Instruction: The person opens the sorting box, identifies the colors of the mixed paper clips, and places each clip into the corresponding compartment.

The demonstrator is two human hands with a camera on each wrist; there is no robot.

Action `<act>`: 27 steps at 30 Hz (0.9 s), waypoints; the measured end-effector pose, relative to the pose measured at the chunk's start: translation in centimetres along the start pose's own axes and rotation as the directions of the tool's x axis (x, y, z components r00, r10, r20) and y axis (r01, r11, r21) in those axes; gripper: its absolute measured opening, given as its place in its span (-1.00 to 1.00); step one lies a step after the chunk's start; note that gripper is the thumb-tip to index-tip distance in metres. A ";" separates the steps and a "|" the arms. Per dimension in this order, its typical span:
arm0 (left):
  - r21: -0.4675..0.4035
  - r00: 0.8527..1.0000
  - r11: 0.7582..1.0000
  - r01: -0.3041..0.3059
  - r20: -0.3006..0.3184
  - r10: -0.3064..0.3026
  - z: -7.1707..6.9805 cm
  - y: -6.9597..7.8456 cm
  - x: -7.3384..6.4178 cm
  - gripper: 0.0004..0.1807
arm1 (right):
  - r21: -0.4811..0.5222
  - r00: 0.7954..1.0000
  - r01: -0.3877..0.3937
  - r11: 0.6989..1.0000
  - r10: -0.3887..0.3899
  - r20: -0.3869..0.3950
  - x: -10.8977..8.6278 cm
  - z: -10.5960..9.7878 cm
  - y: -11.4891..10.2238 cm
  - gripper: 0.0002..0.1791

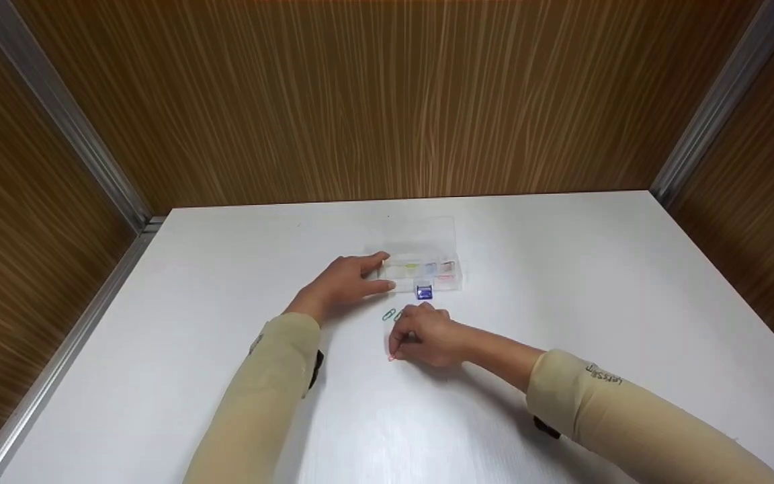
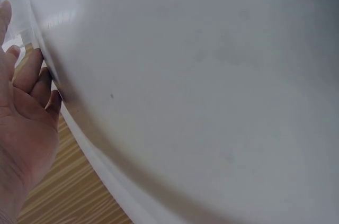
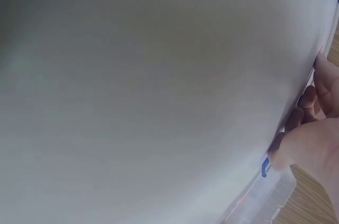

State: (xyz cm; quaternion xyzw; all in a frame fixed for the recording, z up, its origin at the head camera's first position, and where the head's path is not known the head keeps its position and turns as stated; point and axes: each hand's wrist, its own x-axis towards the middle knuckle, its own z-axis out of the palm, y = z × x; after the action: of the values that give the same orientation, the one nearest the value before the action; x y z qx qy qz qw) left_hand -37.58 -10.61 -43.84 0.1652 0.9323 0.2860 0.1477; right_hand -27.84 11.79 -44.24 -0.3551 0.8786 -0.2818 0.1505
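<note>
A clear plastic box (image 1: 402, 286) with compartments lies with its lid (image 1: 427, 232) raised at the back. My left hand (image 1: 350, 279) grips its left end, thumb at the front and fingers behind. Small yellow, blue, dark and pink pieces show in the compartments. Below the box, my right hand (image 1: 427, 335) pinches a pink paper clip (image 1: 391, 358) at the table surface between thumb and index finger. Just above these fingers lies a green paper clip (image 1: 389, 314), with another clip (image 1: 398, 314) partly hidden by the hand.
A blue piece (image 1: 424, 292) sits at the box's front edge, also visible in the right wrist view. The white table (image 1: 158, 376) is bordered by wood-patterned panels (image 1: 360, 101) at the back and both sides.
</note>
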 end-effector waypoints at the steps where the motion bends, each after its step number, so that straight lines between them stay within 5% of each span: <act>1: 0.000 1.000 1.000 -0.001 0.000 0.001 0.0 0.0 -0.1 -0.15 | -0.004 1.000 -0.001 1.000 0.001 0.002 0.0 0.0 0.1 -0.88; 10: 0.018 1.000 1.000 -0.015 -0.010 0.015 0.0 0.2 -0.4 -0.15 | -0.002 0.999 0.042 0.999 -0.042 -0.019 -0.1 0.1 0.6 -0.89; 16: 0.013 1.000 1.000 -0.014 -0.008 0.014 0.0 0.4 -0.4 -0.16 | 0.162 0.996 0.080 0.984 -0.072 -0.053 -0.3 -0.6 1.3 -0.93; 22: 0.012 1.000 1.000 0.009 -0.006 -0.009 -0.2 0.7 -0.2 -0.16 | 0.268 0.991 0.007 0.963 0.029 -0.128 -1.1 -2.4 2.0 -0.94; 27: -0.005 1.000 1.000 0.014 -0.003 -0.014 -0.3 0.8 0.0 -0.15 | 0.295 0.955 -0.075 0.953 0.153 -0.252 -1.8 -5.3 2.8 -0.94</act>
State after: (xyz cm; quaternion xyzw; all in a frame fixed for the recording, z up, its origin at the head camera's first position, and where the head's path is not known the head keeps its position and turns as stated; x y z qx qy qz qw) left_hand -37.50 -10.12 -43.15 0.1578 0.9329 0.2876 0.1487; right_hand -30.55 16.74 -41.61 -0.2360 0.8609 -0.4409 0.0938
